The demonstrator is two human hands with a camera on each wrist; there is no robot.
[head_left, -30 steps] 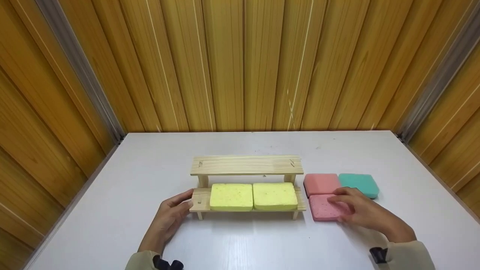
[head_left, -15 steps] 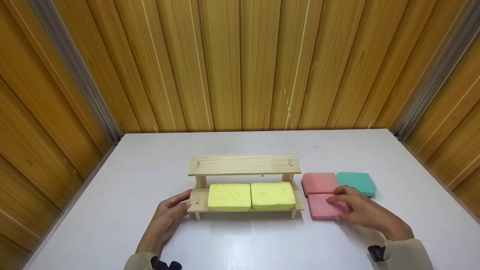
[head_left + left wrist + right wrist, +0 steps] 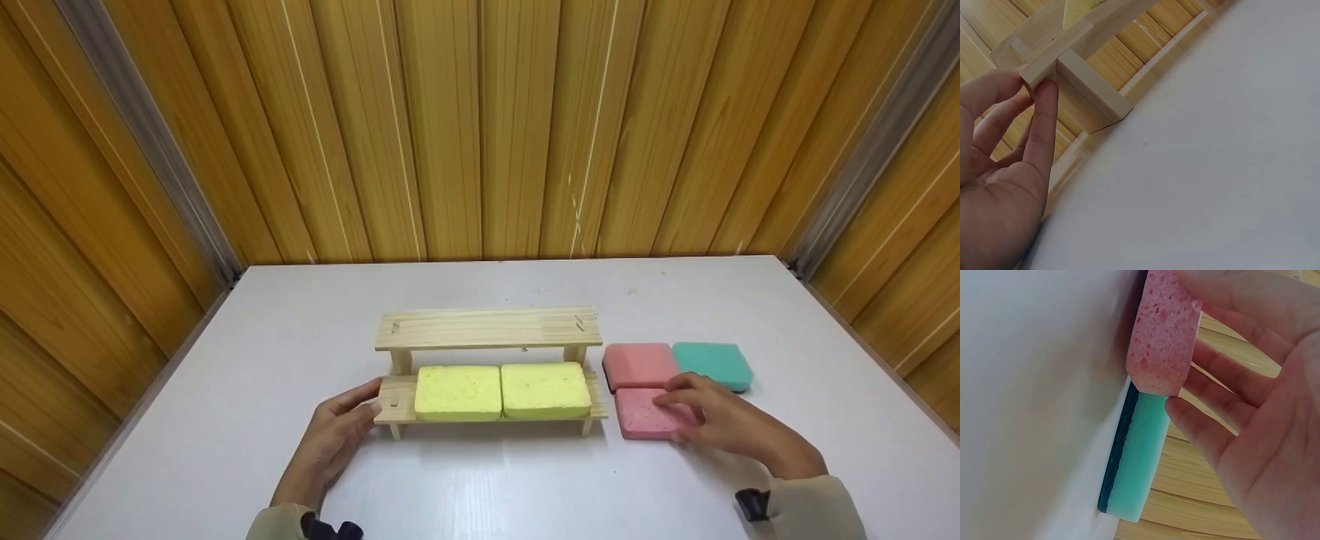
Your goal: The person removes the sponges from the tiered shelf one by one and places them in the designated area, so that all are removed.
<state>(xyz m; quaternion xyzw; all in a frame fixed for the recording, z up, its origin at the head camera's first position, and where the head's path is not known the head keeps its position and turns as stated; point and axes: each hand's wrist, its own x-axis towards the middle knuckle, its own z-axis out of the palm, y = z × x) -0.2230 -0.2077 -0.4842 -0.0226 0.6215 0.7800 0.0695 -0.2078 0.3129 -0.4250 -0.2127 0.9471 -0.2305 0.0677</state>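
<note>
A two-tier wooden stand is in the middle of the table, with two yellow sponges side by side on its lower shelf. My left hand pinches the left end of that shelf; in the left wrist view my thumb presses under the board's end and fingers lie over it. To the right, my right hand holds a pink sponge lying on the table, thumb on its near side and fingertips on top. The sponge's right part is hidden by my hand.
Behind the pink sponge lie a salmon-pink sponge and a green sponge, which has a dark underside in the right wrist view. A wood-patterned wall borders the white table at the back and sides.
The whole head view has shifted slightly to the left. Both hands keep their places at the stand and the pink sponge.
</note>
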